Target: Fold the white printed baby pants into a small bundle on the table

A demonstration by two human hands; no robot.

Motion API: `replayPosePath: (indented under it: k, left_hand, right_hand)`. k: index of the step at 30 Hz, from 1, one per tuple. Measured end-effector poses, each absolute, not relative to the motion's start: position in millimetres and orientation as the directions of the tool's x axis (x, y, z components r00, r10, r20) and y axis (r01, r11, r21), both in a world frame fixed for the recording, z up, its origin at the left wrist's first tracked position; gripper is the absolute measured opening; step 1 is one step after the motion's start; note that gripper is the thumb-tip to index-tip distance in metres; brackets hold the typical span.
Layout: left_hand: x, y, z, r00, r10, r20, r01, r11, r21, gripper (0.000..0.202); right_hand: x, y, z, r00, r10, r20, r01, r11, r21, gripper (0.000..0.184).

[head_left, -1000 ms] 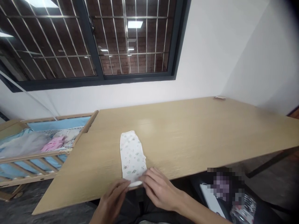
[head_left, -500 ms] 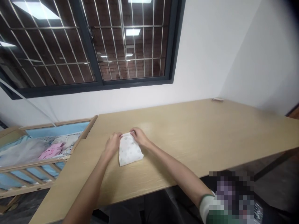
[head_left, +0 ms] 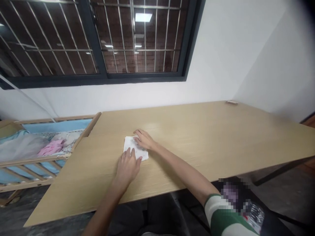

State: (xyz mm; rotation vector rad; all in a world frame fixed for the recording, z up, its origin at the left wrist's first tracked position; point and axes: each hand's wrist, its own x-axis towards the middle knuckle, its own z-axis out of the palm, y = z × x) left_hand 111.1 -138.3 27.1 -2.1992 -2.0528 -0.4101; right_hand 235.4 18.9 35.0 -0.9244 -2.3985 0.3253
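Observation:
A white cloth [head_left: 129, 142] with a faint print lies folded into a small, roughly square bundle on the wooden table. My left hand [head_left: 128, 165] rests with spread fingers on its near edge. Over its upper right part lies my right hand [head_left: 144, 139], fingers apart and touching the fabric. Neither hand grips the cloth. Part of the cloth is hidden beneath both hands.
The wide wooden table [head_left: 197, 131] reaches to the wall. At its left stands a wooden crib [head_left: 29, 162] with blue lining, a pink cloth [head_left: 51, 147] and white bedding. A small flat object [head_left: 231, 102] lies at the far right corner. A barred window is above.
Both hands have let go of the cloth's far edge. The cloth is now folded shorter. My left hand has come to its near side, and both hands lie flat on it.

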Motion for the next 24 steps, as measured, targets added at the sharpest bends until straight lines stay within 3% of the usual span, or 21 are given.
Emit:
replayPosePath:
  k: [4,7,9,15,24]
  left_hand:
    - [136.0,-181.6,2.8,0.020,0.957,0.288,0.994,-0.049,0.093,0.067]
    - [141.7,-186.7,-11.7,-0.008,0.969,0.247,0.994,-0.019,0.107,0.066]
    - [140.5,-185.4,-19.0,-0.011,0.969,0.248,0.989,-0.026,0.147,0.062]
    - [137.1,-184.8,-32.8,-0.083,0.923,0.376,0.960,-0.027,0.277,0.057]
    - [129.7,-179.8,-36.0,-0.070,0.932,0.355,0.968,-0.023,0.250,0.056]
  right_hand:
    - [231.4,-26.5,52.5,-0.853,0.433,0.291,0.348,0.887,-0.302,0.049]
    - [226.1,-56.2,52.7,-0.957,0.219,0.189,0.149,0.933,-0.328,0.052]
    - [225.2,-67.4,46.4,-0.978,0.152,0.141,0.088,0.921,-0.380,0.052]
    - [226.3,-51.5,20.4,-0.964,0.265,0.021,0.217,0.831,-0.513,0.049]
    - [212.3,45.0,2.4,-0.911,0.407,0.062,0.352,0.849,-0.393,0.051]
